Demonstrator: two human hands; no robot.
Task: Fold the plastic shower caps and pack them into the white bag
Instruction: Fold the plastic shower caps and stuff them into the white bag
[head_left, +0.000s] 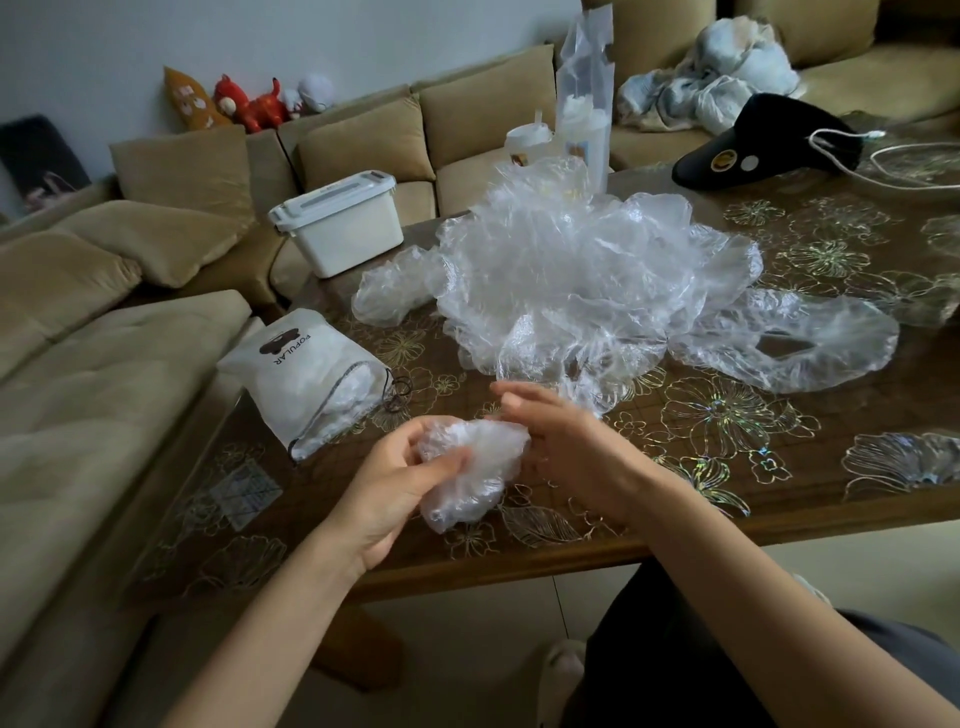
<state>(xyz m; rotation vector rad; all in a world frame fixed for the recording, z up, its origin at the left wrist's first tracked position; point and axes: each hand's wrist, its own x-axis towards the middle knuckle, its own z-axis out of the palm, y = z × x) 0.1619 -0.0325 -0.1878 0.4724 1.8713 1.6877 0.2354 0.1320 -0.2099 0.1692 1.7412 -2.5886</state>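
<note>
My left hand (400, 483) grips a bunched clear plastic shower cap (470, 467) above the table's near edge. My right hand (561, 441) is beside it with straight fingers touching the cap's right side. A big pile of loose clear shower caps (582, 270) lies in the middle of the table, with one spread cap (810, 343) to its right. The white drawstring bag (306, 374) printed "POPULAR" lies at the table's left edge, its mouth toward my hands and plastic showing inside.
The brown table (753, 431) has a floral cover. A white lidded box (343, 223) sits at the back left, a tall clear packet (584, 104) and a cup behind the pile, a black cap (763, 140) with a white cord at the back right. Beige sofas surround the table.
</note>
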